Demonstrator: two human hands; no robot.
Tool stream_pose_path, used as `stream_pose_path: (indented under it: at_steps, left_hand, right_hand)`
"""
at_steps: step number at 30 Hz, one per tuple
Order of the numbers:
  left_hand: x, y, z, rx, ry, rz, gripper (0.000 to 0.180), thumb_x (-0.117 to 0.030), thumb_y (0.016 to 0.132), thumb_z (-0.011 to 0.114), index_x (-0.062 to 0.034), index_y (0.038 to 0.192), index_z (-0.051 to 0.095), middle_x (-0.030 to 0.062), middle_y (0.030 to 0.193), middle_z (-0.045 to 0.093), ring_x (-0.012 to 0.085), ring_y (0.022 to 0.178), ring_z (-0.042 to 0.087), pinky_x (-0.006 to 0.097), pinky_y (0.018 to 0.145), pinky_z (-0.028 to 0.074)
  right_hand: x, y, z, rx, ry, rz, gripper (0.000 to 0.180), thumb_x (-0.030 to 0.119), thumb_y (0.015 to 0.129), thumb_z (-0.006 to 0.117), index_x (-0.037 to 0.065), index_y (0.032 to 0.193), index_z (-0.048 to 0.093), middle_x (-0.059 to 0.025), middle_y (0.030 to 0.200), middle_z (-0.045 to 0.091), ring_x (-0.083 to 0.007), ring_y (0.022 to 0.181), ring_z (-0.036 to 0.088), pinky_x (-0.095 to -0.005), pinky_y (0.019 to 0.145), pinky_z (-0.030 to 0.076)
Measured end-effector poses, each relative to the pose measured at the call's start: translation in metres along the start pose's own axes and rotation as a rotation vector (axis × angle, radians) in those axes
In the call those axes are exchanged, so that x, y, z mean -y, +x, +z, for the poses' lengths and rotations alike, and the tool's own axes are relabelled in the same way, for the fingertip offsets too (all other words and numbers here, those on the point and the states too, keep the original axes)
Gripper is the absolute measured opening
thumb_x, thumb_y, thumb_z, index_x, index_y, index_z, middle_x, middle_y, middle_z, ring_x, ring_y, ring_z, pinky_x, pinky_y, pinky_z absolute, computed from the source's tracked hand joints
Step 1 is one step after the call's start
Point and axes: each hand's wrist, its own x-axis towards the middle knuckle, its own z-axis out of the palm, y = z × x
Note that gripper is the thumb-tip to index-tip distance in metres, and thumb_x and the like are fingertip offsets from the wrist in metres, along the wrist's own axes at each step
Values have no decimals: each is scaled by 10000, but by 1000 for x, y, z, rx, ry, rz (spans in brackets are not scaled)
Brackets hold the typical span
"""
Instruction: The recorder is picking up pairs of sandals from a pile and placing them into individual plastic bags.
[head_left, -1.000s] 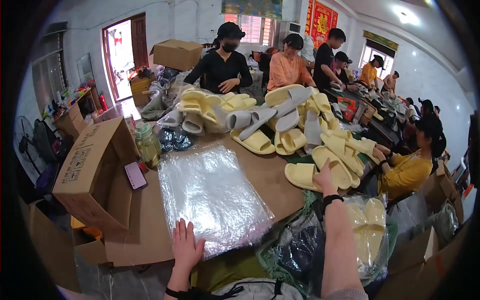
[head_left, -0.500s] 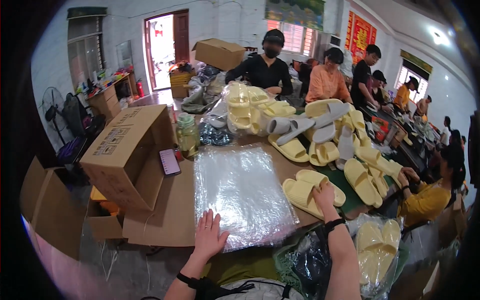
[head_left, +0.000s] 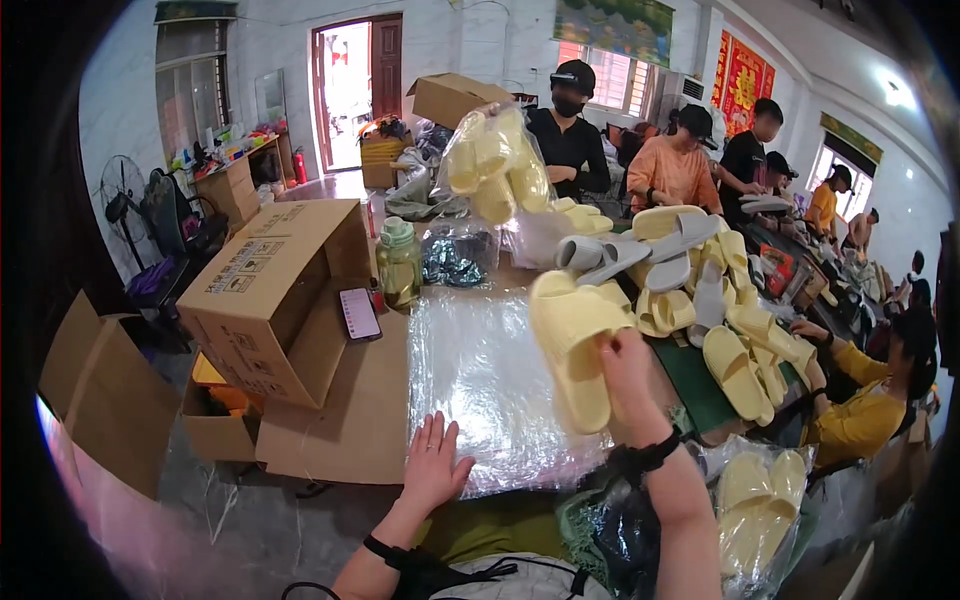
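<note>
— What do we have around our hands, biggest thing first?

— The surface (head_left: 340, 440), covered in brown cardboard, runs under both our hands. To the left of our left hand (head_left: 437, 466) stands an open cardboard box (head_left: 262, 290), with a phone (head_left: 360, 313) leaning at its side. Just beyond the left fingertips spreads a stack of clear plastic bags (head_left: 490, 385).

— And the left grip?

— Open and flat, fingers spread, palm down on the near edge of the plastic bags, closed on nothing.

— The right?

— Our right hand (head_left: 628, 372) is raised above the bags, its grip shut on a pale yellow slipper (head_left: 570, 345). The slipper sticks out up and to the left of the grip, with the fingers wrapped round its right edge. Beyond that grip lies a pile of yellow and grey slippers (head_left: 690, 280).
</note>
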Motion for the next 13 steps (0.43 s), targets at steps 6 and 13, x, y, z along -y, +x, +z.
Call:
stream_pose_path:
  at_steps: [6,13]
  left_hand:
    - [-6,3,2,44,17,-20,743,-474,944,581,-4,1492,405,289,1581,295,454,1477,257,534,1216,189]
    - [-9,3,-1,21,22,-23,727,-455,926,612,4,1458,426,298,1547,344,457,1449,311,553,1195,234]
  right_hand:
    - [42,-43,92,334,-30,-93,298,242,900,662,-51,873,616,-251,930,613,-430,838,615,-496,741,492]
    - [22,-87,137,468,-254,-124,350,325,944,608,-22,961,653,-238,975,622,-410,905,647,-513,801,529]
